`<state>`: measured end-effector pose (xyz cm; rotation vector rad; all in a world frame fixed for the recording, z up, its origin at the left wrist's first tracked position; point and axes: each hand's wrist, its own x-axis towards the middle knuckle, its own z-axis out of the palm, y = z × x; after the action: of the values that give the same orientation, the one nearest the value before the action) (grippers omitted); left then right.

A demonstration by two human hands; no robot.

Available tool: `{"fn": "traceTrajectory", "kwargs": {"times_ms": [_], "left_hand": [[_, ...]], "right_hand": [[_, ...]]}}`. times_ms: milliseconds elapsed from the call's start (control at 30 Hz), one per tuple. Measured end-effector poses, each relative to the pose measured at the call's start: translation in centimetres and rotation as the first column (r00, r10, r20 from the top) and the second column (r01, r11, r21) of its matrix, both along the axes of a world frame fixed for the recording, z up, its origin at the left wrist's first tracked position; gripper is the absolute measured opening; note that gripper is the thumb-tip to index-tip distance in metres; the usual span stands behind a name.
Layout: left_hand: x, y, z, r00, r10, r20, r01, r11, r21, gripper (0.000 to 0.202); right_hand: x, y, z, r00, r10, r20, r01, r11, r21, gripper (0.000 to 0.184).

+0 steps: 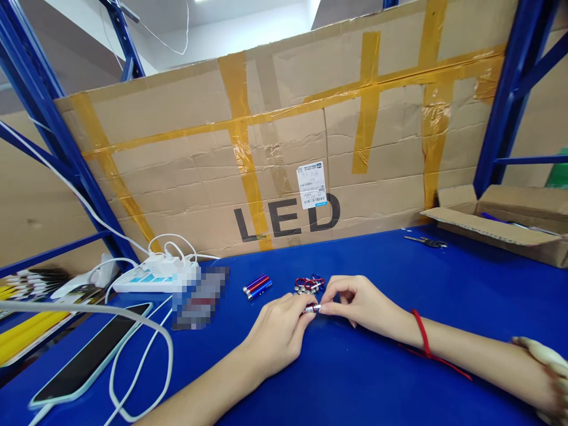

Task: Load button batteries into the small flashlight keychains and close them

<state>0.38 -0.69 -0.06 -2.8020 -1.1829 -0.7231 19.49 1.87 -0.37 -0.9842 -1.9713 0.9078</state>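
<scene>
Pinches a small red cylinder between left hand and right hand, fingertips closed on it. Works just in front of a clip pile, near coloured tubes; power strip farther left.

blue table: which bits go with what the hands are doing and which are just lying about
In hand: small red tube between left hand and right hand; clip pile; three coloured tubes.
Lying about: power strip; phone; cardboard box.
</scene>
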Motion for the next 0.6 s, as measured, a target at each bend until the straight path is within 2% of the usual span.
{"fn": "traceTrajectory", "kwargs": {"times_ms": [600], "left_hand": [[0.04, 0.15, -0.22, 1.000, -0.023, -0.011, 0.024, 0.997, 0.076, 0.024]], "right_hand": [[-0.06, 0.45, -0.46, 0.997, 0.036, -0.065, -0.038, 0.999, -0.025, 0.035]]}}
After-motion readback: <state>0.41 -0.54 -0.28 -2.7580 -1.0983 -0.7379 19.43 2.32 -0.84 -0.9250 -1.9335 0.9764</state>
